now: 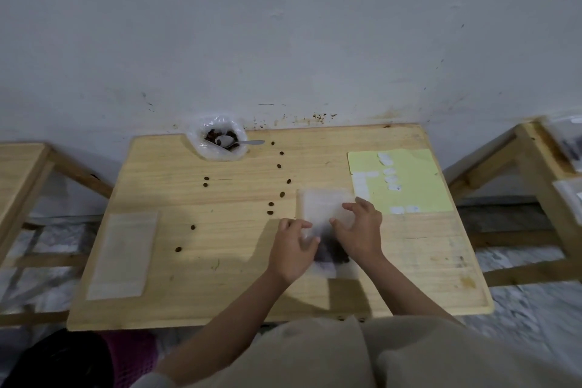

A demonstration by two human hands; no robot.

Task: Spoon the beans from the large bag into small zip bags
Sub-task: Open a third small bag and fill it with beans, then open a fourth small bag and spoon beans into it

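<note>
A small clear zip bag (324,208) lies flat on the wooden table (220,293), with dark beans bunched in its near end. My left hand (294,250) holds the bag's left side with curled fingers. My right hand (359,230) grips its right side, fingers bent over the plastic. At the back of the table stands the large clear bag (217,138), rolled open, holding dark beans and a metal spoon (239,142) whose handle sticks out to the right.
Several loose beans (282,194) lie scattered across the table's middle. A stack of empty zip bags (124,253) lies at the left. A yellow sheet (419,179) with white labels lies at the right. Wooden tables flank both sides.
</note>
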